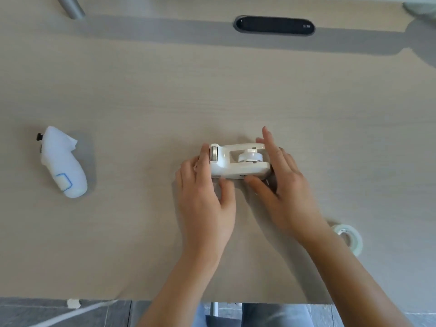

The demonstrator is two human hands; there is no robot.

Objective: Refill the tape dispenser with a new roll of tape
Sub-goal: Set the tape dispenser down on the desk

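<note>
Steadying the tape dispenser (239,162) at mid-table (141,90), I hold its cutter end in my left hand (205,192), a light grip, while my right hand (280,185) cups the rear, fingers loose. Its white spool looks bare; lifted carelessly, it could pop out and roll. The new roll (349,237) waits behind my right wrist, where I could knock it.
</note>
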